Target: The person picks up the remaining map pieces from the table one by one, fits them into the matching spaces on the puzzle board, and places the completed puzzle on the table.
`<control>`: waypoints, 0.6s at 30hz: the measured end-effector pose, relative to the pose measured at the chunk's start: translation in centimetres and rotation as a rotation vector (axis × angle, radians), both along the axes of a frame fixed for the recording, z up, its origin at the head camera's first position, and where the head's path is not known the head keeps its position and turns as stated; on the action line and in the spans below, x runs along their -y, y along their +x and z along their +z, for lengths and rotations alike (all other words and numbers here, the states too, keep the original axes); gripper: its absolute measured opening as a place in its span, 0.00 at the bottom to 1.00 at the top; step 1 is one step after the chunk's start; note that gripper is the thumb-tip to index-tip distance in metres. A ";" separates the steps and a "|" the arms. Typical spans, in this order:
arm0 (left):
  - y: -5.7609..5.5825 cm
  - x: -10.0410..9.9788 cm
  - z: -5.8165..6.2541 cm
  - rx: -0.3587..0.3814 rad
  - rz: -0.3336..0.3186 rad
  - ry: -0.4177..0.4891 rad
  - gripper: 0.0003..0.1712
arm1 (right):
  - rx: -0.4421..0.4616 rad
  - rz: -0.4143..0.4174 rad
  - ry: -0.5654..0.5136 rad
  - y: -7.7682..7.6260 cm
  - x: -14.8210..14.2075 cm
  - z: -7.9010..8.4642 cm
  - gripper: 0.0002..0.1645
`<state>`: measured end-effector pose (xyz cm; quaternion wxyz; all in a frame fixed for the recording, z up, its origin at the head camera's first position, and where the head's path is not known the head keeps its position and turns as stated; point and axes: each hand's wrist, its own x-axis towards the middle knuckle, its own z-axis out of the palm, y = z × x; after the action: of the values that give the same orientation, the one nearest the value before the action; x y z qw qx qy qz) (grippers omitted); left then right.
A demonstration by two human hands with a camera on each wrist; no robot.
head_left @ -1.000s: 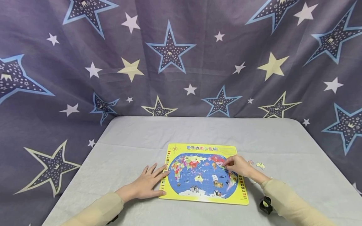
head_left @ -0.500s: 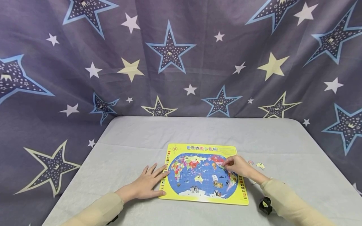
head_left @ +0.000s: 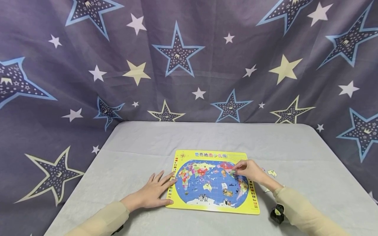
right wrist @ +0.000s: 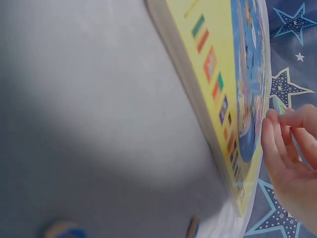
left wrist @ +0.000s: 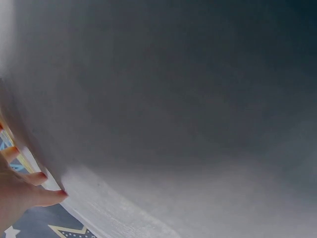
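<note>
A yellow-bordered world map puzzle board (head_left: 212, 208) lies flat on the grey-covered table. My left hand (head_left: 152, 191) rests at its left edge, fingers spread, with the fingertips on the yellow border; the left wrist view catches only part of that hand (left wrist: 22, 191). Over the upper right of the map, my right hand (head_left: 249, 171) pinches a small puzzle piece (right wrist: 279, 105) between thumb and fingers. The piece looks greenish and is mostly covered by the fingertips. In the right wrist view, the right hand (right wrist: 292, 153) is just above the board's surface.
Right of the board lie loose puzzle pieces, including a pale yellow one (head_left: 272, 172) and another partly behind the right wrist (head_left: 266, 189). A black object (head_left: 277, 214) shows below the right sleeve. A star-patterned curtain (head_left: 189, 88) hangs behind the table.
My right hand has risen slightly from the map, and the pinched piece now appears tilted up. My left hand and the board keep their place.
</note>
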<state>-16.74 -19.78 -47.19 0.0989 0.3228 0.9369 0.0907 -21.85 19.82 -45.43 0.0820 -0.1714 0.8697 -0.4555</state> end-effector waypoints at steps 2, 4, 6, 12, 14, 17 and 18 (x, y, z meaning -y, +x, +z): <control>-0.1 0.0 -0.1 -0.003 0.001 -0.003 0.44 | 0.011 -0.002 -0.017 0.0 0.0 0.0 0.09; -0.1 0.0 -0.1 -0.004 0.003 -0.006 0.44 | 0.029 -0.004 -0.045 0.0 0.0 0.1 0.10; -0.1 0.0 -0.1 -0.003 0.004 -0.011 0.44 | 0.057 -0.010 -0.082 0.0 0.0 0.2 0.10; 0.0 0.0 0.0 0.001 0.004 -0.008 0.44 | 0.095 -0.055 -0.085 0.0 0.1 0.2 0.10; 0.0 0.0 0.1 0.000 0.002 -0.006 0.44 | 0.092 -0.060 -0.063 0.1 0.1 0.2 0.10; 0.1 0.0 0.2 -0.004 -0.001 -0.001 0.44 | 0.091 -0.051 -0.043 0.0 0.0 0.2 0.10; 0.1 -0.1 0.2 -0.006 -0.002 0.000 0.44 | 0.094 -0.046 -0.044 0.0 0.0 0.2 0.11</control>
<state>-16.69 -19.72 -47.03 0.0960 0.3243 0.9368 0.0896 -21.82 19.79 -45.22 0.1085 -0.1314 0.8585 -0.4836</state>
